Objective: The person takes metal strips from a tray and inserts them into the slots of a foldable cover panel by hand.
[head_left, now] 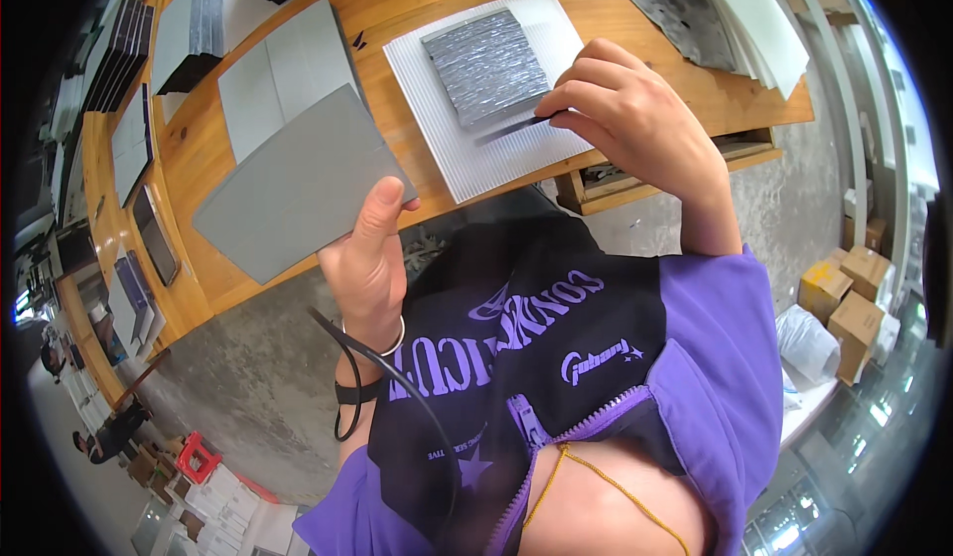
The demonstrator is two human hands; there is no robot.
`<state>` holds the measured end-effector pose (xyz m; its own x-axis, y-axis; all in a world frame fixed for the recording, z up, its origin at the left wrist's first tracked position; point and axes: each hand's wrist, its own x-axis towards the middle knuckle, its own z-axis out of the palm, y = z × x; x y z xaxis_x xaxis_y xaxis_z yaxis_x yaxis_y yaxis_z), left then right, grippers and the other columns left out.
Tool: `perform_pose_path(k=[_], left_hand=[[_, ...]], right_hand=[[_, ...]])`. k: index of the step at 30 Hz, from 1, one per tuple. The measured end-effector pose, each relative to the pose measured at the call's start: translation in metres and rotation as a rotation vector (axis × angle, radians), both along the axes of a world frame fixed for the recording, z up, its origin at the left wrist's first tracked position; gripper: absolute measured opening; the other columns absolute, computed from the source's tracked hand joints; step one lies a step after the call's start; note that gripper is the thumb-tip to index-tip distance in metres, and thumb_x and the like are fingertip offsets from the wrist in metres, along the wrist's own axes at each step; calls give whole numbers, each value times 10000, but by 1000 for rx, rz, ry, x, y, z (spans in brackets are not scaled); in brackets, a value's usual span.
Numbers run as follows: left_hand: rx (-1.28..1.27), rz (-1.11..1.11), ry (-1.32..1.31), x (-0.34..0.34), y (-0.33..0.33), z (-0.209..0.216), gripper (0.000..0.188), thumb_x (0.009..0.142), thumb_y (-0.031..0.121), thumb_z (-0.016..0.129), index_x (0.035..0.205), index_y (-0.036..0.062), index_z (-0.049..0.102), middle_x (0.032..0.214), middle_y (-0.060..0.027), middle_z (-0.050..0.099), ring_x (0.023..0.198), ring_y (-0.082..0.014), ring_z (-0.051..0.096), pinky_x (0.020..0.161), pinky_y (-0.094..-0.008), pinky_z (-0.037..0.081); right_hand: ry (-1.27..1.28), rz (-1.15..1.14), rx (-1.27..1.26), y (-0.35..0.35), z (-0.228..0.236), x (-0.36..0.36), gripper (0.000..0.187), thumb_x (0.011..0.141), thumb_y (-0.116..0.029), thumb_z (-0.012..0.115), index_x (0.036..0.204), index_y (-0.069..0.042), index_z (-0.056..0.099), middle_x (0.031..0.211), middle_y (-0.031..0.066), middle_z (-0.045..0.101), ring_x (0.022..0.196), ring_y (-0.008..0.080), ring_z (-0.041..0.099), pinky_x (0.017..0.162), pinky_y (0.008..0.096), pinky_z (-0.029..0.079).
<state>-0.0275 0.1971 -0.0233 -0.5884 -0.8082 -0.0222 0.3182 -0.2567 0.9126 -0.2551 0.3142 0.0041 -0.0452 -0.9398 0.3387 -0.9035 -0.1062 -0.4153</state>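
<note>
My left hand [372, 248] grips a flat grey sheet [298, 184] at its near right corner, thumb on top. The sheet is tilted over the table's near edge. On a white ribbed board [437, 129] rests a block of silvery, streaked pieces [488, 65], perhaps a stack. My right hand [630, 109] is at the block's near right corner, with thumb and fingers pinching a thin dark strip [526, 126]. The strip is blurred and lies along the block's near edge; whether it touches the block I cannot tell.
Light grey sheets [283, 69] lie flat behind the held one. Stacks of dark-edged panels [189, 35] stand at the far left, near a phone-like dark slab [155, 233]. White sheets [759, 25] lie at the far right. An open drawer [635, 184] juts under the wooden table [586, 5].
</note>
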Motion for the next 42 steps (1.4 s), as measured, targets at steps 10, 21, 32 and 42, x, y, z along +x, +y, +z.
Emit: perform_pose_path(k=[10,21,32,42], left_hand=[[73,-2,-35,-15,8,3,216,844,87,616,1042,45,541,885,-56,586,812,-156,575,706,-259,472],[-9,124,-56,-6,-17,12,297,810,34,636,1079,11,512,918,-41,557,830,-144,543,715,-299,472],[-252,344,39,51,-92,49,252,773,21,671,1007,31,579,895,-44,601,801,-149,589,702,-278,508],[-342,464,63,67,-88,55,145,726,11,698,823,-21,594,709,-31,607,605,-116,569,580,-250,489]], right_hand=[[-35,-138,-32,-5,-19,3,179,694,-68,692,855,-92,618,828,37,532,817,221,527,693,336,448],[-594,216,0,-16,-8,66,155,725,-46,653,874,-55,609,800,85,556,787,267,560,676,344,474],[-73,477,-363,-115,65,274,71,549,-95,633,556,-33,600,554,126,559,549,290,586,513,372,465],[457,1108,699,-108,32,461,477,731,-518,622,860,-65,700,969,164,643,896,314,605,771,412,476]])
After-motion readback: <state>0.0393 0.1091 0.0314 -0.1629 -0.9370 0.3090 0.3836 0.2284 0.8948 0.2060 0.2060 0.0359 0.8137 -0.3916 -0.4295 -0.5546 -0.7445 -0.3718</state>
